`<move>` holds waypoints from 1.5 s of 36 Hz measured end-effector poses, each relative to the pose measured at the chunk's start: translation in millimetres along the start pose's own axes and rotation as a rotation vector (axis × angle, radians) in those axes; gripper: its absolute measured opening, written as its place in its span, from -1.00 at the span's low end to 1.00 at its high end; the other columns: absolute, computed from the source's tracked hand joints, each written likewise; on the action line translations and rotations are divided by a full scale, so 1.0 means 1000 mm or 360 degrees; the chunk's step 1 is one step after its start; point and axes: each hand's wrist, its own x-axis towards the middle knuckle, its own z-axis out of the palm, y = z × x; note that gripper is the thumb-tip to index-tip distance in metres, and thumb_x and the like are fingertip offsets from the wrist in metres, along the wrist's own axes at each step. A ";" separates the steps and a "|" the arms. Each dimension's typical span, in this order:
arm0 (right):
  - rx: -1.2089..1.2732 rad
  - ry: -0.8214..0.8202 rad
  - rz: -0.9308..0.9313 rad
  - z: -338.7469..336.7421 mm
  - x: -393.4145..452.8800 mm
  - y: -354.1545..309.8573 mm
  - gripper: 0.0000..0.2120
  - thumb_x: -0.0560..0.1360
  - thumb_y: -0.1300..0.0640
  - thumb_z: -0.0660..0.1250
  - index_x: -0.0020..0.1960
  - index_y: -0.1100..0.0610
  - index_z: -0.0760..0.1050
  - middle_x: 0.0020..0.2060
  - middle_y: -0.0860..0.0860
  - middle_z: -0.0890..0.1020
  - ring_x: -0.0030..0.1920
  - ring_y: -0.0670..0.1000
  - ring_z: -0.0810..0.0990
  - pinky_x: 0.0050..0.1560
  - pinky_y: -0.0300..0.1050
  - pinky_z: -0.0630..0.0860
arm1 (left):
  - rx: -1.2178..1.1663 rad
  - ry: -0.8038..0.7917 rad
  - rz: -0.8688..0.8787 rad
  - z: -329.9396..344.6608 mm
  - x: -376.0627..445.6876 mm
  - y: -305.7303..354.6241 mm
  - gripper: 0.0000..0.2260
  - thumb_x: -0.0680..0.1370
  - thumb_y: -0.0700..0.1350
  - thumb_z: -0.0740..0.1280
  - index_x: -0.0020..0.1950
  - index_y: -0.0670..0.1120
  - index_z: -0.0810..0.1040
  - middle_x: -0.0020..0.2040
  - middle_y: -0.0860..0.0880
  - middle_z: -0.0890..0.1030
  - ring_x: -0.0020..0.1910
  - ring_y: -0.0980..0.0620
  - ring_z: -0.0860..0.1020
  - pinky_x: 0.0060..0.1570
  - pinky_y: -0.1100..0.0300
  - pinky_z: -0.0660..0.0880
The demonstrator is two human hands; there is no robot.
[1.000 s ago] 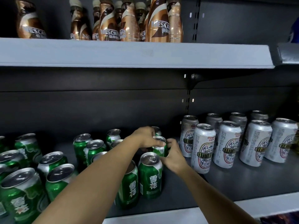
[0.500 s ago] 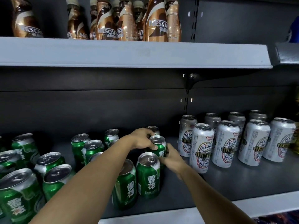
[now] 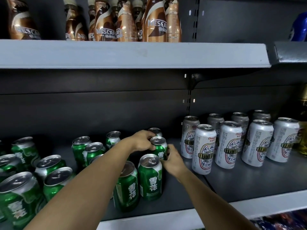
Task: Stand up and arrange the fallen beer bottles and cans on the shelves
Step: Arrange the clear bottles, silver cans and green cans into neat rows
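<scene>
Several green beer cans stand upright on the grey lower shelf [image 3: 249,180]. One green can [image 3: 159,146] in the middle row is held from both sides: my left hand [image 3: 142,141] grips its left side near the rim, my right hand [image 3: 172,161] curls round its right side. In front of it stand two more green cans [image 3: 150,177] [image 3: 127,186]. Another can top [image 3: 155,130] peeks out behind my left hand. More green cans [image 3: 54,170] crowd the left end of the shelf.
Several white and silver cans [image 3: 205,147] stand in two rows to the right. Brown coffee bottles [image 3: 154,20] line the upper shelf [image 3: 132,53]. A yellowish bottle [image 3: 303,138] sits at the far right edge. Bare shelf lies in front of the white cans.
The held green can has come upright and shifted slightly back between my hands. Both hands stay round it, and the view has moved in a little.
</scene>
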 end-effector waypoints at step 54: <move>-0.1097 -0.0273 -0.0230 0.028 0.046 -0.159 -0.63 0.62 0.22 0.11 0.39 0.11 0.44 0.41 0.12 0.41 0.37 0.14 0.39 0.32 -0.08 0.36 | 0.0481 0.0280 -0.0256 -0.088 0.013 -0.069 -0.40 0.26 0.29 0.50 0.20 0.01 0.60 0.14 0.00 0.63 0.07 -0.05 0.60 0.02 0.08 0.57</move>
